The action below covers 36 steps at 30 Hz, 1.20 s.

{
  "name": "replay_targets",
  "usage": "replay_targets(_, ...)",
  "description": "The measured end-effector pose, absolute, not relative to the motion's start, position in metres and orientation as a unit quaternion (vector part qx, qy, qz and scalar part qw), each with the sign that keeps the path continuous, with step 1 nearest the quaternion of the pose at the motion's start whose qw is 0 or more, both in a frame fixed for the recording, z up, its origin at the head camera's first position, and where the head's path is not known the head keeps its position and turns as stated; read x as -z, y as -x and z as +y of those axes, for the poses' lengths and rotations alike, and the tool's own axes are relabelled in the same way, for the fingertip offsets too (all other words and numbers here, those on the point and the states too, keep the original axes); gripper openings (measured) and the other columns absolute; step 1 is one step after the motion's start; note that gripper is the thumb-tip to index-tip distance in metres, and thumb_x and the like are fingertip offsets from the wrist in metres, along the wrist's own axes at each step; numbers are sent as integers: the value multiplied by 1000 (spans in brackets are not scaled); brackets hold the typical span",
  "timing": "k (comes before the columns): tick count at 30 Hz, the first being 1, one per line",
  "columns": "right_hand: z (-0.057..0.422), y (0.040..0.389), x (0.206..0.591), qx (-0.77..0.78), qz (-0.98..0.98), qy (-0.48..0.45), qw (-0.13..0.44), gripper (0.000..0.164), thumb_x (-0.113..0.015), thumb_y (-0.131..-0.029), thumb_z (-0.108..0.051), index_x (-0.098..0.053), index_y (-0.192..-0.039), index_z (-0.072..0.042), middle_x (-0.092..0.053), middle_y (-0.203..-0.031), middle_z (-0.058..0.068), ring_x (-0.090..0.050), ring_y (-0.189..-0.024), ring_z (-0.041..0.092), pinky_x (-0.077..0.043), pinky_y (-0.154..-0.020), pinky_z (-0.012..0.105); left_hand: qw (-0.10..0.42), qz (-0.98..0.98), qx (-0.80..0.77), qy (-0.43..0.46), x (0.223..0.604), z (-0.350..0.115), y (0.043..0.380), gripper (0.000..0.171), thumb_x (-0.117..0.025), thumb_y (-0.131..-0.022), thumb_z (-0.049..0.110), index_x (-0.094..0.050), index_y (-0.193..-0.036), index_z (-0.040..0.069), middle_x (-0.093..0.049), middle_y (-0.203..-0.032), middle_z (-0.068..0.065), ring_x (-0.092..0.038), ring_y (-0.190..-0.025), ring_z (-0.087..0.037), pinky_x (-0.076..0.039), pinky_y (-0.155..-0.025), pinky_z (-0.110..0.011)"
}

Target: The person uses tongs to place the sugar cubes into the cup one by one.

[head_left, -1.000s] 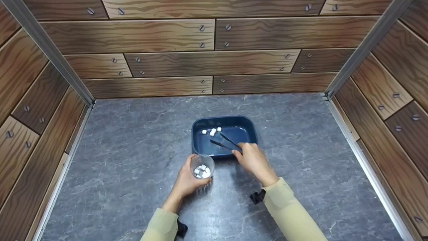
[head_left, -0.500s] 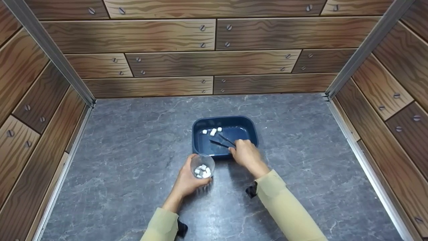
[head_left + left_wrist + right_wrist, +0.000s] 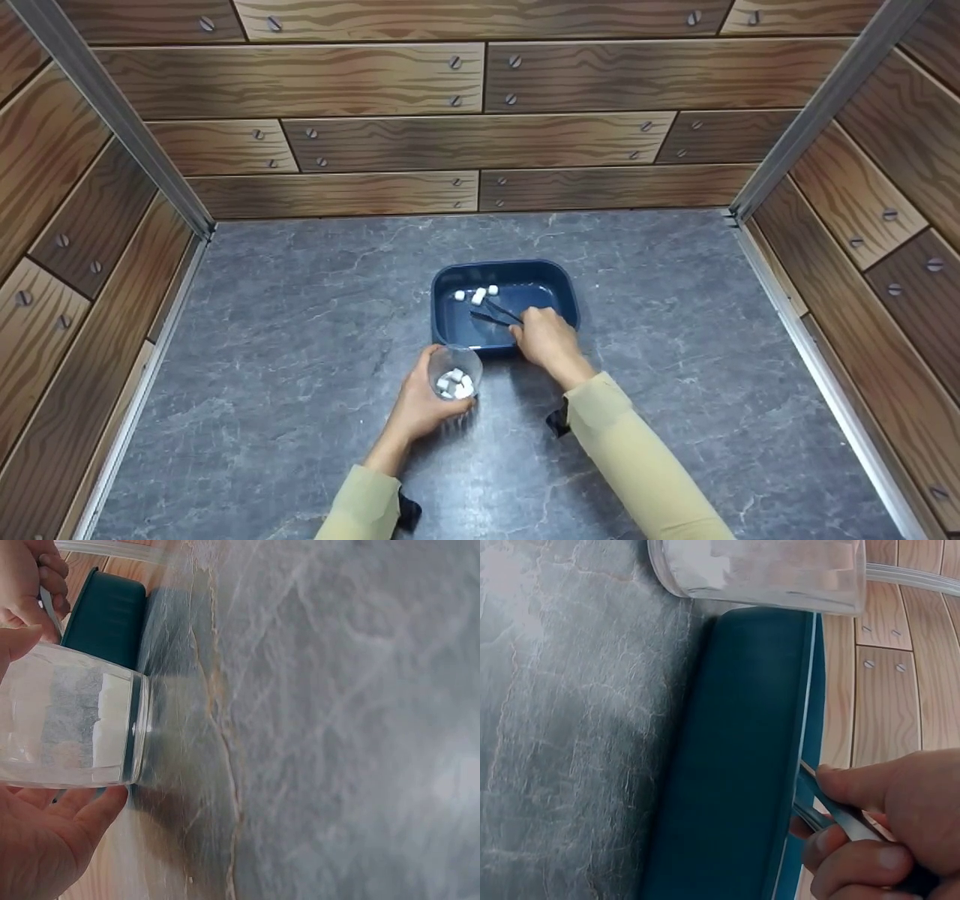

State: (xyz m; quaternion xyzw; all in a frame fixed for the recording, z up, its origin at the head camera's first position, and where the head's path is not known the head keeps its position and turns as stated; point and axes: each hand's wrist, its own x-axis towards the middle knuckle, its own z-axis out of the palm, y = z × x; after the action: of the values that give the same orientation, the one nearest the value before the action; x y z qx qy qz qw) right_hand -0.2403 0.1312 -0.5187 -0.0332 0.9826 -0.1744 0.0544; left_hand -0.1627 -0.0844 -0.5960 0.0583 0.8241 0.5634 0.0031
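Observation:
My left hand [image 3: 421, 401] grips a clear plastic cup [image 3: 71, 716] with several small white marshmallow-like pieces [image 3: 455, 384] at its bottom. The cup stands upright just in front of a dark blue tray [image 3: 442, 330]. Over the tray's near right side, my right hand [image 3: 549, 341] holds a pair of dark tongs [image 3: 495, 320] between thumb and fingers. The tongs' arms are spread, and their tips reach down into the tray, close to a white piece [image 3: 478, 296]. Several white pieces lie at the tray's back left. In the right wrist view the tray's wall hides the tips.
The grey marbled tabletop [image 3: 300, 337] spreads around the tray. Wood-patterned panels [image 3: 375, 142] stand at the back and both sides, with metal strips [image 3: 832, 382] along the side edges.
My right hand has moved left and a little forward, bringing the tongs' tips nearer the white pieces. The left hand and the cup have stayed in place.

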Motion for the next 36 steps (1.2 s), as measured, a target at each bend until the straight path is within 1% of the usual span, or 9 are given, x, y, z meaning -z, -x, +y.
replay_targets(5, 132, 244, 523, 173, 983, 44, 48, 21, -65, -95, -26, -69, -83, -9, -68, -86, 15, -66, -77, 34, -52, -62, 50, 0, 827, -559, -58, 596, -84, 162, 99, -92, -58, 24, -40, -141, 5, -56, -128, -19, -55, -114, -33, -44, -97, -48)
replay_targets(9, 132, 246, 527, 175, 982, 52, 39, 19, -65, -95, -25, -72, -88, -8, -69, -87, 14, -67, -77, 33, -52, -63, 50, 2, 832, -552, -59, 595, -84, 162, 98, -92, -59, 26, -41, -140, 7, -57, -126, -18, -56, -112, -32, -46, -94, -48)
replay_targets(12, 131, 248, 528, 171, 983, 58, 33, 20, -65, -95, -24, -71, -84, -8, -69, -85, 14, -67, -75, 33, -52, -63, 50, 4, 834, -549, -59, 594, -84, 162, 96, -91, -60, 26, -41, -140, 8, -57, -125, -18, -56, -111, -31, -47, -92, -48)
replay_targets(16, 129, 250, 530, 167, 984, 60, 32, 24, -65, -94, -26, -67, -77, -9, -68, -82, 14, -66, -74, 33, -52, -62, 50, 5, 833, -551, -58, 595, -84, 162, 97, -91, -59, 25, -40, -140, 7, -56, -126, -19, -55, -113, -32, -46, -94, -48)
replay_targets(19, 127, 251, 532, 167, 983, 64, 29, 23, -65, -95, -25, -68, -78, -9, -69, -83, 14, -66, -74, 33, -52, -62, 50, 5, 831, -553, -57, 595, -84, 163, 99, -92, -59, 25, -40, -141, 6, -56, -128, -19, -55, -114, -33, -45, -95, -48)
replay_targets(26, 123, 252, 535, 159, 985, 73, 9, 24, -64, -95, -24, -67, -76, -9, -70, -86, 16, -67, -77, 36, -52, -63, 52, 4, 831, -554, -56, 595, -83, 163, 99, -92, -59, 25, -40, -141, 6, -56, -127, -19, -55, -113, -32, -45, -95, -47)
replay_targets(31, 121, 252, 536, 153, 985, 77, 1, 21, -64, -95, -24, -70, -80, -9, -70, -88, 17, -67, -78, 38, -52, -63, 53, 6, 830, -555, -55, 595, -83, 162, 98, -92, -59, 25, -40, -141, 7, -56, -126, -19, -55, -113, -32, -45, -95, -47)
replay_targets(36, 120, 252, 537, 151, 985, 81, -7, 22, -64, -95, -23, -69, -79, -9, -70, -86, 17, -67, -78, 38, -52, -62, 53, 6, 830, -555, -52, 595, -84, 162, 99, -92, -58, 25, -40, -141, 7, -56, -127, -19, -55, -113, -32, -45, -95, -47)
